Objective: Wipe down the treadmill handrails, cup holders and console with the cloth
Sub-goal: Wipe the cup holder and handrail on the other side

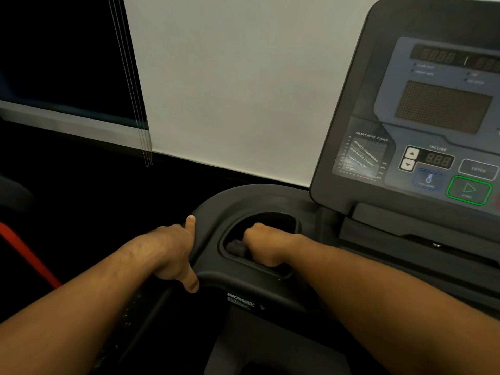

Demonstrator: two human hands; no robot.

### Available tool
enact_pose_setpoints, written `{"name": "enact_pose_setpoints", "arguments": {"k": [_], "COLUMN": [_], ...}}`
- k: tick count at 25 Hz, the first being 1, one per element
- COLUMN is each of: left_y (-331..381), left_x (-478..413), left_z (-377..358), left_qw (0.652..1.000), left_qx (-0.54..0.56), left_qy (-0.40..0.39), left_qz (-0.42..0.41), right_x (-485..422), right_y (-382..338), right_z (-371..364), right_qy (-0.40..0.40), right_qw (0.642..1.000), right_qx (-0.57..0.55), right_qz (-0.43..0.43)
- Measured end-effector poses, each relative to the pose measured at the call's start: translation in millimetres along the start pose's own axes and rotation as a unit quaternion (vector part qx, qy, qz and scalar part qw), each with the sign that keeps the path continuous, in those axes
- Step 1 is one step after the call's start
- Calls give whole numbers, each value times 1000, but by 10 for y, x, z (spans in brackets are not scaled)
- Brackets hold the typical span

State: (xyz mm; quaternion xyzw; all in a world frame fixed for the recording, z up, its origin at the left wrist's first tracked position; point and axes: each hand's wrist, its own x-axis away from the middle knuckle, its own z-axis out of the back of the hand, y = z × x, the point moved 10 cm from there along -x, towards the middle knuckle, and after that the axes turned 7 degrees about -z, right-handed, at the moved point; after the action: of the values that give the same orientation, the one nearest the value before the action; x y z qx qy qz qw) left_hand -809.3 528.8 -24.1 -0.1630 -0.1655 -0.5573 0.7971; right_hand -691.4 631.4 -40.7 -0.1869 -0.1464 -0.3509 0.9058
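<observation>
Nearest the camera, both forearms reach forward over the dark treadmill frame. The left hand (173,255) clasps the outer left edge of the cup holder (243,201), with one finger and the thumb laid along the rim and the other fingers hidden. The right hand (266,246) sits inside the recess as a fist, closed on the dark cloth (236,247), which protrudes from its left side and touches the recess floor. The recess runs roughly across the view, and the cloth is at its left end, so the unwiped length probably lies to the right. Beyond, up and to the right, stands the console (378,77), tilted back. It is nearer the right hand, which already carries the cloth. Handrails cannot be made out clearly.
</observation>
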Motion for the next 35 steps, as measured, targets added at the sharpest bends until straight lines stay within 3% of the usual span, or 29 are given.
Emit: {"name": "enact_pose_setpoints", "arguments": {"k": [4, 6, 12, 15, 19, 22, 24, 28, 31, 35], "left_y": [-21, -24, -3, 8, 6, 6, 3, 5, -18, 0], "left_x": [1, 0, -37, -30, -27, -20, -16, -25, -44, -70], "left_z": [-24, -26, -27, -4, -6, 2, -5, -14, -59, -57], "left_qw": [1000, 1000, 1000, 1000, 1000, 1000, 1000, 1000, 1000, 1000], "left_qx": [1, 9, 15, 0, -1, -5, 1, -5, 5, -10], "left_qy": [2, 8, 18, 16, 17, 18, 16, 30, 20, 17], "left_qz": [-6, -8, -15, -11, 5, 2, -1, 1, 0, 6], "right_x": [23, -14, -70, 73, 194, 255, 259, 141, 51, 31], "right_y": [190, 164, 143, 146, 91, -16, -68, 5, 118, 68], "right_z": [-43, -70, -47, -243, -212, -68, -99, -205, -226, -169], "right_qy": [-19, -30, -29, -98, -128, -149, -205, -277, -218, -76], "right_qw": [983, 978, 987, 961, 927, 965, 973, 928, 873, 880], "right_qx": [173, 184, -79, -212, -314, -180, -48, 240, 435, 467], "right_qz": [-66, -89, -138, -149, -160, -118, -97, -72, -35, 33]}}
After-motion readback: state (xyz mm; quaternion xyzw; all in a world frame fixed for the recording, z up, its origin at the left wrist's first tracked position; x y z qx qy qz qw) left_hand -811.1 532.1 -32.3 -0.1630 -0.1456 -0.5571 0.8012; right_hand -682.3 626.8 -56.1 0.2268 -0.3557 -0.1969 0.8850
